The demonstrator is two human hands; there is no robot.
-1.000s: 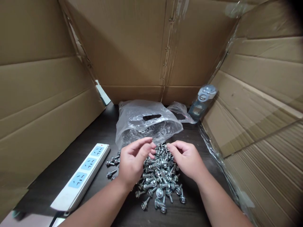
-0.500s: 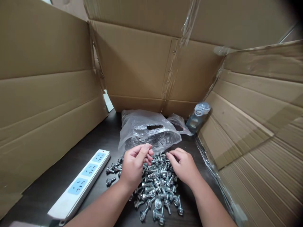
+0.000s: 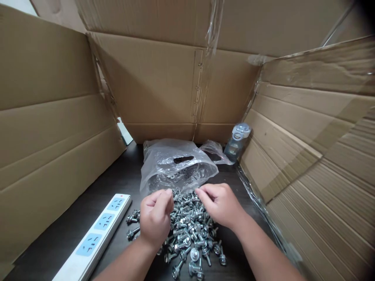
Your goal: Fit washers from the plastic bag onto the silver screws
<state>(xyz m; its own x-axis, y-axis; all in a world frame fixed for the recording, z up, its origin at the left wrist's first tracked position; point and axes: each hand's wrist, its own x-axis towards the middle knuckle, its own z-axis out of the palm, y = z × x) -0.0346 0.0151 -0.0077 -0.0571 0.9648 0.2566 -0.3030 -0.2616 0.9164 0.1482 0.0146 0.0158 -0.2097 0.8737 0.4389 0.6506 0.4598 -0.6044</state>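
Observation:
Many silver bolts with washers on them lie in a loose pile (image 3: pixel 191 230) on the dark table. Over the pile's left side is my left hand (image 3: pixel 156 214), its thumb and fingers pinched together; whatever they hold is too small or hidden to name. My right hand (image 3: pixel 218 203) hovers at the pile's upper right, also in a pinch, with its fingertips near the bolts and their contents not visible. Just beyond both hands lies a clear plastic bag (image 3: pixel 175 152), its mouth facing me, with several small washers (image 3: pixel 171 176) inside.
A white power strip (image 3: pixel 95 236) with blue sockets lies at the left. A clear water bottle (image 3: pixel 237 142) stands at the back right beside a smaller plastic bag (image 3: pixel 215 148). Cardboard walls (image 3: pixel 155 82) enclose the table at the back and both sides.
My left hand has moved left and slightly down, its fingers closing more tightly. My right hand stays pinched near the pile. The whole view has shifted a little.

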